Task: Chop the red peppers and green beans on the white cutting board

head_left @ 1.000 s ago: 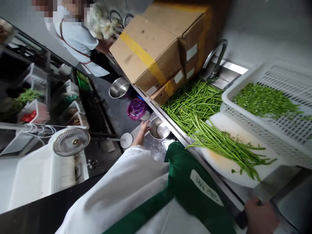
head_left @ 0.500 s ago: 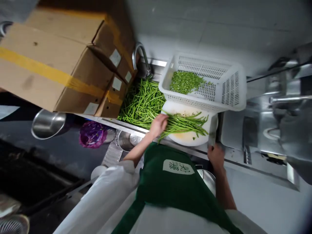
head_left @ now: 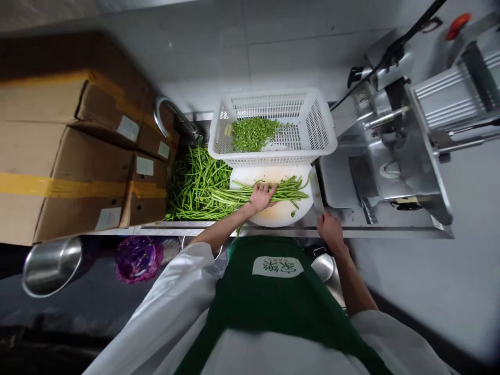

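Note:
My left hand (head_left: pixel 262 198) lies over a bunch of long thin green stalks (head_left: pixel 289 191), its fingers curled round the middle of it. The bunch rests across a round white cutting board (head_left: pixel 273 217), tips to the right. At the board's right edge, my right hand (head_left: pixel 330 227) is closed on the handle of a kitchen knife (head_left: pixel 317 192), its flat grey blade pointing away from me and apart from the stalks. A large heap of the same stalks (head_left: pixel 203 182) fills the sink to the left.
Behind the board stands a white perforated basket (head_left: pixel 273 158) with chopped green pieces (head_left: pixel 253 133). Cardboard boxes (head_left: pixel 89 172) are stacked left, beside a curved faucet (head_left: pixel 172 112). To the right is a metal slicing machine (head_left: pixel 414 146). Below are a steel pot (head_left: pixel 52 265) and purple-lined bin (head_left: pixel 138 260).
My left hand has moved right along the stalks, drawing the bunch further onto the board and straightening it. My right hand still holds the knife at the board's right side. The view has turned.

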Motion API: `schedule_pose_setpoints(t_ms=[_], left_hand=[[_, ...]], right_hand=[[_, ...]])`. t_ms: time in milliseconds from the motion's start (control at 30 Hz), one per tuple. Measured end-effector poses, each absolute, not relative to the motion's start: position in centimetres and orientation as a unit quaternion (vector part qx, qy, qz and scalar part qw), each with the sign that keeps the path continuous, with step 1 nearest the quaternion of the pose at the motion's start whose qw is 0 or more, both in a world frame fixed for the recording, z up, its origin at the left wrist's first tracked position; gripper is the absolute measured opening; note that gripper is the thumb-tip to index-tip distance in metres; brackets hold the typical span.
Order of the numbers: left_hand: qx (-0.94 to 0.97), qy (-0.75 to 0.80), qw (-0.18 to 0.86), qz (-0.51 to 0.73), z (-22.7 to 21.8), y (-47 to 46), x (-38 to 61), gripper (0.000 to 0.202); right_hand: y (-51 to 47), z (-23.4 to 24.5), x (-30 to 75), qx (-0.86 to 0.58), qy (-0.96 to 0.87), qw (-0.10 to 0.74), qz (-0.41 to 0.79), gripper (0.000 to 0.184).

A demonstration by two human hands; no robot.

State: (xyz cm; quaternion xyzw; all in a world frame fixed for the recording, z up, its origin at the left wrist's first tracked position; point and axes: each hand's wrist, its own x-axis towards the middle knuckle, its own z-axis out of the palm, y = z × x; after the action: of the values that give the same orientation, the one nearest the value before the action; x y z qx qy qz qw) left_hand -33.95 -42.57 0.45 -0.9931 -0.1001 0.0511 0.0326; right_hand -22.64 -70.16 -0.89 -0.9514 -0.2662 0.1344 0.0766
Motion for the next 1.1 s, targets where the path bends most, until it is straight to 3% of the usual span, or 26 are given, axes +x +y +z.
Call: schedule_pose_setpoints(t_ms=[67, 233, 533, 700, 833, 967, 1100], left_hand=[[-0.994, -0.104, 0.028, 0.011, 0.9, -42.3, -33.3, 0.075], [-0.999, -0.024, -0.003, -0.029, 0.9, -41.9, -33.3, 0.040], [-0.991, -0.048, -0.074, -0.101, 0.8, -44.5, -32.6, 0.023], [-0.985, -0.029, -0.141, -0.099, 2.1, -45.9, -30.6, 0.028], [-0.995, -0.061, -0.083, -0.003, 2.2, -44.6, -29.8, 0.022], [-0.991, -0.115, -0.048, 0.047, 2.2, -43.5, -29.9, 0.045], [-0.988, -0.138, -0.055, 0.041, 3.3, -43.7, -30.2, 0.046]], right_hand=[[-70.1, -1.1, -22.5, -0.951, -0.269, 0.080, 0.131, 0.032], [-70.1, -1.5, -22.2, -0.948, -0.273, 0.089, 0.136, 0.032], [-69.9, -1.5, -22.3, -0.948, -0.259, 0.101, 0.158, 0.027], [-69.9, -1.4, -22.4, -0.948, -0.251, 0.114, 0.159, 0.025], [-69.8, -1.5, -22.5, -0.949, -0.243, 0.119, 0.161, 0.025], [-69.8, -1.8, -22.6, -0.949, -0.240, 0.118, 0.164, 0.027], [-69.8, -1.9, -22.6, -0.950, -0.236, 0.121, 0.165, 0.028]])
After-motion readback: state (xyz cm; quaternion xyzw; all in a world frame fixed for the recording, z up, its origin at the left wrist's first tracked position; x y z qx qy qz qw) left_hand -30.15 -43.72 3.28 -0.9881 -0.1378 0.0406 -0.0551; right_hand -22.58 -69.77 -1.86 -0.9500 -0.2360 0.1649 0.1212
